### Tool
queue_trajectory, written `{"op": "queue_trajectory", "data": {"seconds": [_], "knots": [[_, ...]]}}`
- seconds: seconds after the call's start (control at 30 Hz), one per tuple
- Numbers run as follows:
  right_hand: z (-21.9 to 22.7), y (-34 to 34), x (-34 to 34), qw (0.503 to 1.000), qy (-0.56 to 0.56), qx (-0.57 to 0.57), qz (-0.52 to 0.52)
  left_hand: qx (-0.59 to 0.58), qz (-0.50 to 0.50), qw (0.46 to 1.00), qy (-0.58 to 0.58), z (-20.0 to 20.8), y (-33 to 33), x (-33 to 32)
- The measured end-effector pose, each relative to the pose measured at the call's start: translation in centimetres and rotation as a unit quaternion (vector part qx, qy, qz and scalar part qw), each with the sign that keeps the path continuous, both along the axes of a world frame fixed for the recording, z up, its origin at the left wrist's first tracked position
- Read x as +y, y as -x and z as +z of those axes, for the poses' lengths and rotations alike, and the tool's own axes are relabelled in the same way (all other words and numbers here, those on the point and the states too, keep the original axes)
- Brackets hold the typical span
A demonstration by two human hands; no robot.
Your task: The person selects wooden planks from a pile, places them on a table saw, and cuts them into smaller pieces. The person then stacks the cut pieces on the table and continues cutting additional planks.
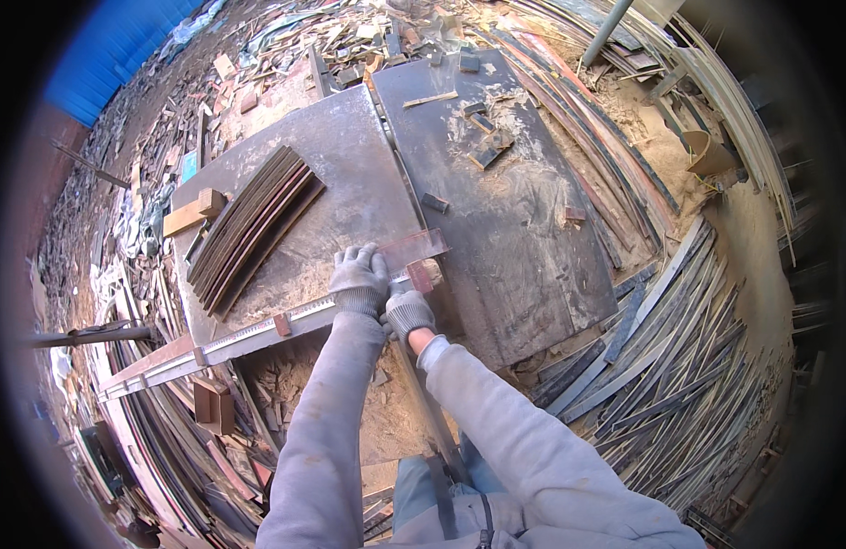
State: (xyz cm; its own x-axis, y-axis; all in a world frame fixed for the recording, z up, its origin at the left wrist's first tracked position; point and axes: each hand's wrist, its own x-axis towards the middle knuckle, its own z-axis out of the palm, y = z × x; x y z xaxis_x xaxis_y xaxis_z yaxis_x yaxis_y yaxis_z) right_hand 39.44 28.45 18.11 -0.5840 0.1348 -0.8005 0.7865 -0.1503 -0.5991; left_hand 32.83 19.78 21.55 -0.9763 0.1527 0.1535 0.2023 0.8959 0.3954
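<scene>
My left hand (357,276), in a grey knit glove, lies with fingers stretched forward at the near edge of a worn metal table (350,156). Its fingertips are beside a thin reddish-brown board (414,247) that reaches across the slot between the table halves. My right hand (409,313), also gloved, is curled just right of and below the left, near the end of a ruler-marked rail (258,336). What its fingers hold, if anything, is hidden. A reddish wooden block (424,274) sits just beyond it at the rail's end.
A stack of narrow brown boards (258,229) lies on the table's left half, beside a wood block (194,212). Small dark offcuts (490,148) lie on the right half (514,247). Long strips (670,366) are heaped at right; scraps (167,403) lie at left.
</scene>
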Motion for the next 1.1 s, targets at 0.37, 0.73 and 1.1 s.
{"op": "queue_trajectory", "data": {"seconds": [0.37,0.73,1.1], "knots": [[4.2,-1.2,0.2,0.997,0.054,-0.004,-0.062,-0.097,-0.037,0.994,0.026,1.5,0.9,-1.0],[19.8,-8.7,9.4,0.949,-0.293,0.119,0.023,-0.032,-0.251,0.966,0.053,18.1,2.5,-0.3],[30.2,-36.2,33.3,0.998,-0.048,-0.041,0.03,0.084,-0.389,0.915,-0.066,25.8,-13.4,8.2]]}}
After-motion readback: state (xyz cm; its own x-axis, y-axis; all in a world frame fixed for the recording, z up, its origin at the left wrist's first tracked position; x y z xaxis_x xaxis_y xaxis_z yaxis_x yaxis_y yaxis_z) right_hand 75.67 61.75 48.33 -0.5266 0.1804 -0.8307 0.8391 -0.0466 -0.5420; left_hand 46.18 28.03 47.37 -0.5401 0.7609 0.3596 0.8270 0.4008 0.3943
